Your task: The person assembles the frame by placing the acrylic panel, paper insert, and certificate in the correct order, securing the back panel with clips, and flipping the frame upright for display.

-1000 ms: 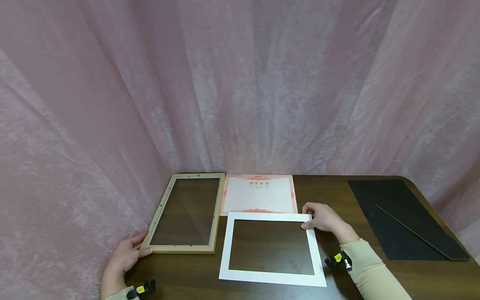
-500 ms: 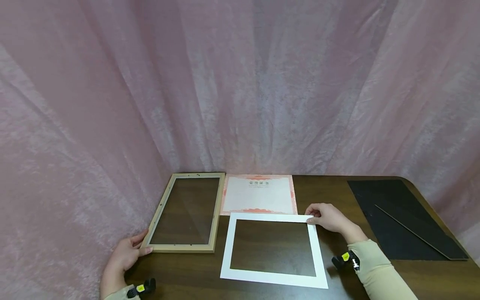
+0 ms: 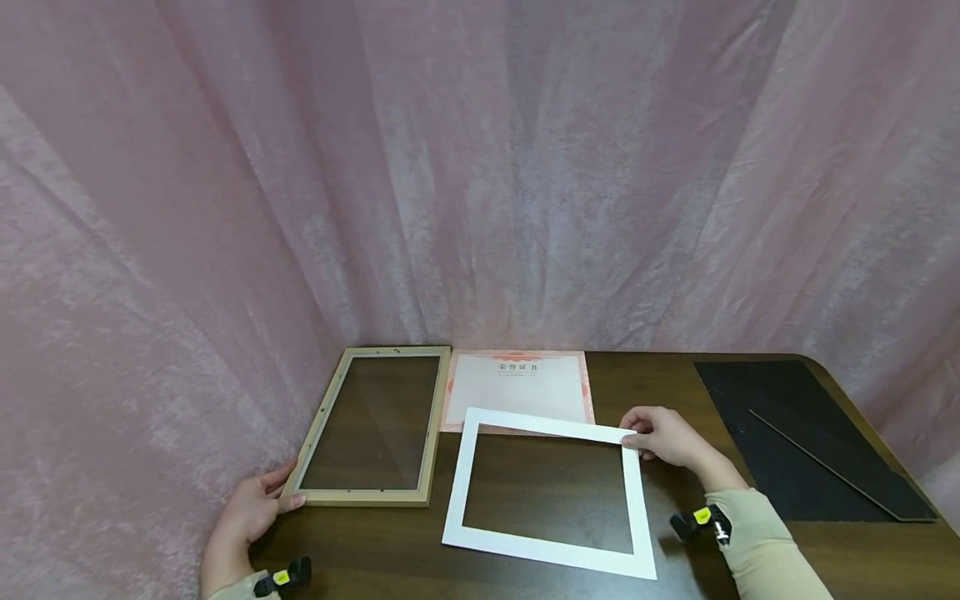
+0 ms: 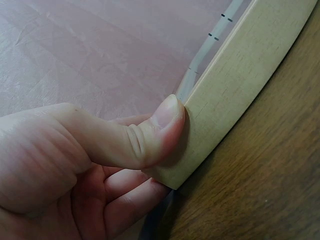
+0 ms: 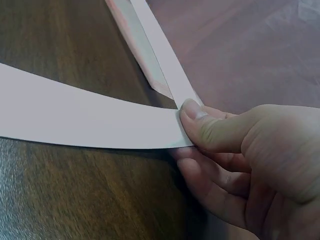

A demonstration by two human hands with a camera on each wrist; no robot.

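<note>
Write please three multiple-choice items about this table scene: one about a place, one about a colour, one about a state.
1. Where does the flat black backing board lie?
A. at the table's right end
B. under the wooden frame
C. on the certificate

2. What colour is the border of the printed paper certificate?
A. blue
B. green
C. orange-pink

3. How is the white cardboard mat with the rectangular opening held?
A. it lies flat, untouched
B. the right hand pinches its far right corner, lifting that edge
C. both hands carry it in the air

Answers:
1 A: the board lies alone near the right edge of the dark wooden table.
2 C: an orange-pink pattern frames the white sheet.
3 B: the right wrist view shows thumb on top and fingers beneath the corner; the left hand grips the light wooden picture frame instead.
</note>
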